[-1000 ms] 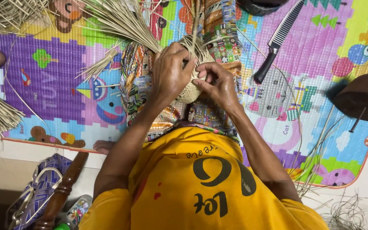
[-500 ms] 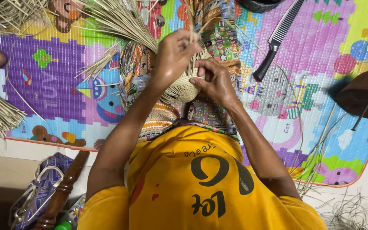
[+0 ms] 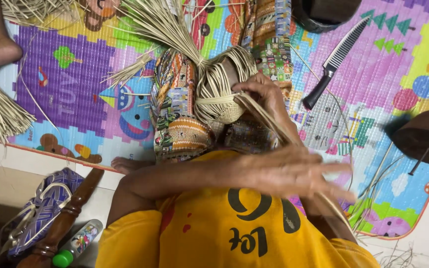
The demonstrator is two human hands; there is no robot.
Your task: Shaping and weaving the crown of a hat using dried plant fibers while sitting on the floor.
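Woven straw basket [image 3: 224,94], partly made, rests on the person's patterned lap above a colourful play mat [image 3: 373,89]. Right hand [image 3: 264,97] pinches straw strips at the basket's edge, fingers closed. Left hand [image 3: 294,173] is blurred, fingers spread open, touching a long strip [image 3: 269,121]. Knife [image 3: 336,62] lies nearby.

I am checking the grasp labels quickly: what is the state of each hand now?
Left hand: open, fingers spread, blurred; straw strips pass under it.
Right hand: closed on the woven straw piece.
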